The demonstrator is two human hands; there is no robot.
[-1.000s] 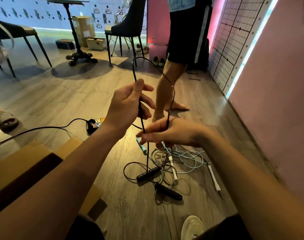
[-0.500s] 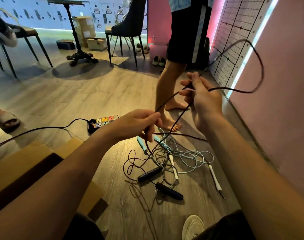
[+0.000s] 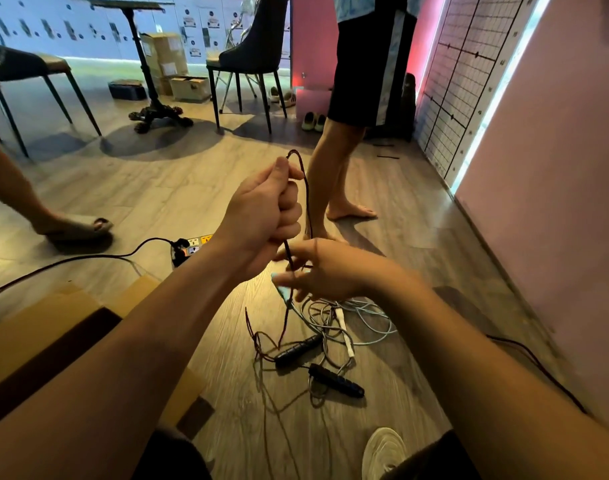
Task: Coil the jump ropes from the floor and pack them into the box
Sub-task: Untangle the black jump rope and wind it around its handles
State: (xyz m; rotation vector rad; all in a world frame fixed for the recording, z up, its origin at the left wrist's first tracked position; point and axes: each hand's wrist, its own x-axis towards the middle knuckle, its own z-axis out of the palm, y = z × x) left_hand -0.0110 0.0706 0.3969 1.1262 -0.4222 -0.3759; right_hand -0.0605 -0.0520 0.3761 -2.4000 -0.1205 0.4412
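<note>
Left hand (image 3: 265, 216) was fisted round the black jump rope (image 3: 306, 188), a short loop standing above the thumb and strands trailing down to the floor (image 3: 178, 188). Right hand (image 3: 325, 271) sat just below, fingers loosely spread and blurred against the hanging strand; could not tell whether it pinched it. The black handles (image 3: 298, 349) lay on the floor, tangled with a pale rope (image 3: 362, 315) that lay uncoiled. The box (image 3: 36, 336) stood open at lower left beside the left forearm, inside too dark to read. Judged early: the first rope was barely gathered, the pale one untouched, all packing left.
</note>
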